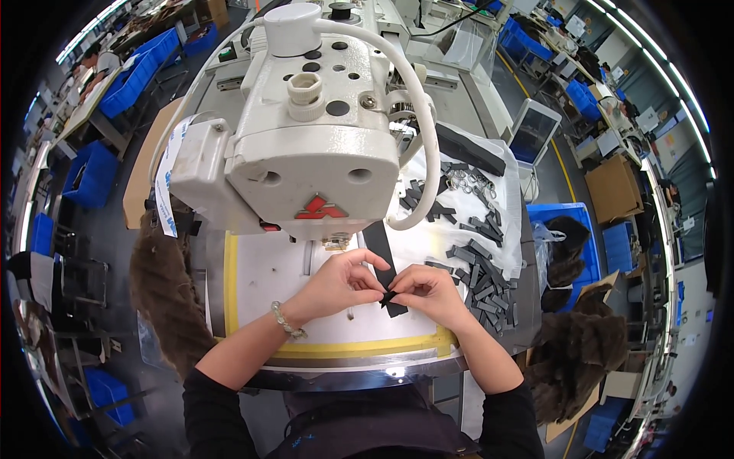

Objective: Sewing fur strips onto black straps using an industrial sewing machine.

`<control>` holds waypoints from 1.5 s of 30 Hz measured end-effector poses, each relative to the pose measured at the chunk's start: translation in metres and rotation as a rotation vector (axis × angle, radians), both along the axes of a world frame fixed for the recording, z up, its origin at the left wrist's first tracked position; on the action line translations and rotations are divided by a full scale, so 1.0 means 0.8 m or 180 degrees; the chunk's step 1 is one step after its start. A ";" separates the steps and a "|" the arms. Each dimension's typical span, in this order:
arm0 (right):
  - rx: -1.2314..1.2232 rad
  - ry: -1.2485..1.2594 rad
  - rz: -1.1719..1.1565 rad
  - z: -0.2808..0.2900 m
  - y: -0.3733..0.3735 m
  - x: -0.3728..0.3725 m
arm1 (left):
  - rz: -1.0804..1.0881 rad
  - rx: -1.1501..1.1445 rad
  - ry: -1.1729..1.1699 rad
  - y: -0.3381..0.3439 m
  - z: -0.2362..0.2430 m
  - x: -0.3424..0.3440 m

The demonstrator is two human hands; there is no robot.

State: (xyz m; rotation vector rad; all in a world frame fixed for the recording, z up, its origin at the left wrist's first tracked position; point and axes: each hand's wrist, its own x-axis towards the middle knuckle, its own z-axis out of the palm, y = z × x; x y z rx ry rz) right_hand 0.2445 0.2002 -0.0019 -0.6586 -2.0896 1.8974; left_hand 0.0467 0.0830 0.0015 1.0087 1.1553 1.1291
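Observation:
My left hand [344, 283] and my right hand [424, 297] meet at the middle of the white work plate [283, 298], their fingertips pinched on a small black piece [388, 297]. A long dark strip [378, 245] lies beneath them, running back toward the machine head. The white sewing machine head [290, 176] stands just beyond my hands, its needle area [336, 241] low at the front. To the right, many short dark grey strips [482, 291] are scattered on a white sheet, with a group of metal rings [474, 183] farther back.
Brown fur pieces hang at the left [164, 283] and right [581, 359]. A blue bin [573, 214] with a plastic bag is right of the table; a screen [531, 134] stands behind it. Cardboard [615, 187], other benches and blue bins [92, 176] line both aisles.

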 end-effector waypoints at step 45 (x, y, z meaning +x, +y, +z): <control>0.3416 0.0092 -0.0158 0.028 0.058 -0.055 | -0.0821 0.4242 0.4260 -0.067 0.040 0.015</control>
